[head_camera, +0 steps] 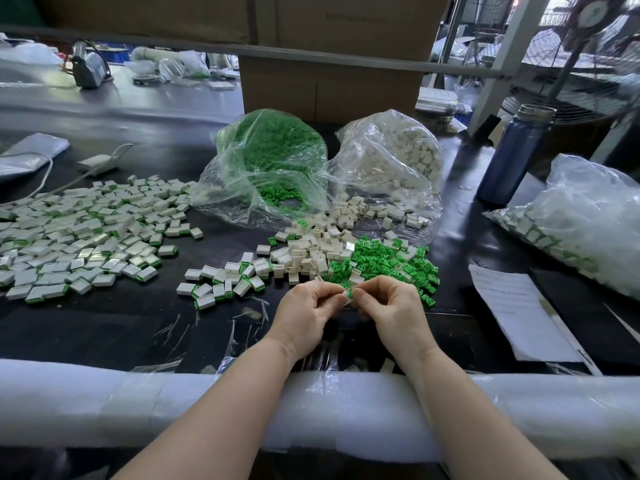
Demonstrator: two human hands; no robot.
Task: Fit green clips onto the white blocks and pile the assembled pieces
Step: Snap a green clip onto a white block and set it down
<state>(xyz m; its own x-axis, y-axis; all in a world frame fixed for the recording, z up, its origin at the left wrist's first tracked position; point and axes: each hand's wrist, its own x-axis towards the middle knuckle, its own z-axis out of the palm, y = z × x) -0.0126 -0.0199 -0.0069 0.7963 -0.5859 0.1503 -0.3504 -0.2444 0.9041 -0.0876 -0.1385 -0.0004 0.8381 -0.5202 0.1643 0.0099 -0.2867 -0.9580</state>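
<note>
Left hand point(306, 308) and right hand point(389, 303) meet above near table point(121, 327) edge, fingertips pinching one white block point(343, 298) between them; green clip point(349, 294) just visible at block, mostly hidden by fingers. Loose clips point(384, 261) heaped just beyond hands, bare blocks point(308, 252) beside them. Finished pile point(76, 237) spreads far left. Bags point(273, 164) behind.
</note>
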